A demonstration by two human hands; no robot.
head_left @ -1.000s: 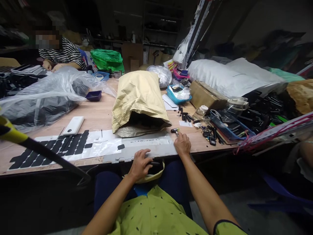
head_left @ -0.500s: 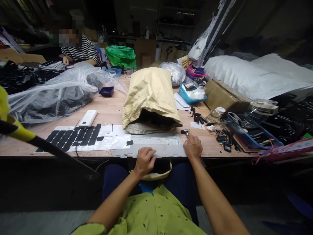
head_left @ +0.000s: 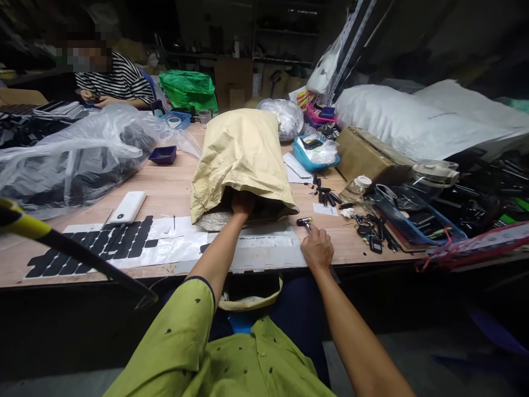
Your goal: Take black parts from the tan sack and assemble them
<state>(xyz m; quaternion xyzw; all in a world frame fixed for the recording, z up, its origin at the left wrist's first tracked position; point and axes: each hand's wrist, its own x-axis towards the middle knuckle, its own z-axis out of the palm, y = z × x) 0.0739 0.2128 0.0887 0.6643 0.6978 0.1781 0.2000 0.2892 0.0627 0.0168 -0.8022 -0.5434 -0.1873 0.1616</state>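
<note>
A large pale-yellow sack [head_left: 243, 140] lies on the table with its dark mouth toward me. My left hand [head_left: 242, 204] reaches into that mouth; its fingers are hidden in the shadow, so what they touch does not show. To the right of the sack, my right hand [head_left: 317, 248] rests near the table's front edge, closed round the handle of a small hammer [head_left: 305, 221] with a dark and yellowish head. Between the two arms a grey board [head_left: 268, 256] lies flat along the edge. An open yellowish bag [head_left: 250, 303] sits below the edge, at my lap.
Left of the sack lie a sheet with black rounded pieces [head_left: 93, 248], a white power bank [head_left: 129, 207] and a purple tray [head_left: 163, 155]. On the right are a blue basket [head_left: 417, 220], a jar [head_left: 356, 189] and a cardboard box [head_left: 367, 157]. A co-worker [head_left: 119, 80] sits at far left.
My left hand has moved forward from above the board's front edge into the sack's mouth. My right hand still holds the hammer in the same place. The view has shifted slightly.
</note>
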